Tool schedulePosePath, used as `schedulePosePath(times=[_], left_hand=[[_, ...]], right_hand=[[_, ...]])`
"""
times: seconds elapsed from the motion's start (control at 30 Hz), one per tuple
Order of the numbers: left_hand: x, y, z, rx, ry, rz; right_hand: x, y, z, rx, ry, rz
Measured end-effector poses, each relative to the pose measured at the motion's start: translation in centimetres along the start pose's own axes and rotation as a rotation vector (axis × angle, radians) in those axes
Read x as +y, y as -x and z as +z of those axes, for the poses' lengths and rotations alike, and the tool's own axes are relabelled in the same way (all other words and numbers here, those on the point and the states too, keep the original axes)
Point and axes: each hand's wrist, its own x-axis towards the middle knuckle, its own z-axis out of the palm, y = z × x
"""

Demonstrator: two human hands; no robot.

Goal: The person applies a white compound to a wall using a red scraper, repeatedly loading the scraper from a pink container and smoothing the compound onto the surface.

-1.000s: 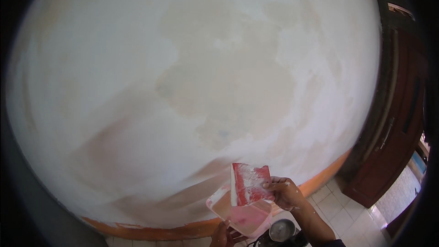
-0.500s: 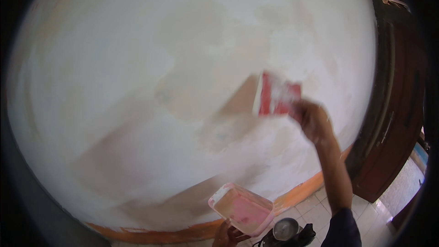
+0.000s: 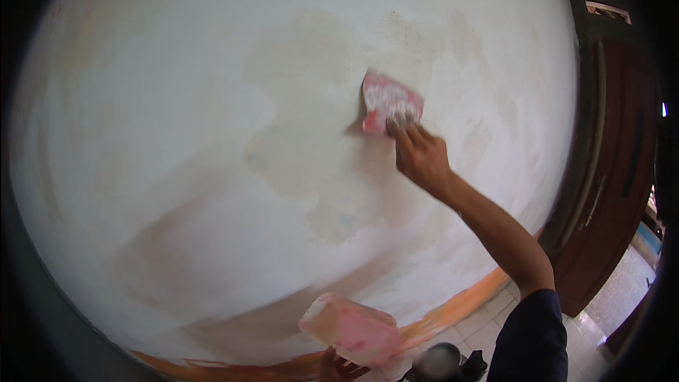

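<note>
My right hand grips a red putty spreader smeared with white filler. The spreader's left edge rests against or very near the white wall, beside greyish-beige damp-looking patches. Low in the view, my left hand supports a pink plastic tub from beneath and the side. Pinkish-white residue coats the inside of the tub. Part of the left hand is hidden under the tub and cut off by the lower edge.
An orange band runs along the wall's foot above a pale tiled floor. Below stands a round grey metal container with dark things beside it. A brown wooden door is at the right.
My right hand has moved up and left, bringing the spreader from off the wall to the wall's surface. The tub in my left hand has shifted slightly left and down.
</note>
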Motion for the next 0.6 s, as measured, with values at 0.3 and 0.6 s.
schedulePosePath(times=[0.3, 0.6], left_hand=[[2.9, 2.1, 3.9, 0.05, 0.012, -0.028], [4.5, 3.4, 3.3, 0.105, -0.006, 0.034]], right_hand=[[11.4, -10.0, -4.6, 0.247, 0.075, 0.241], [1.3, -5.6, -3.8, 0.089, -0.27, 0.001]])
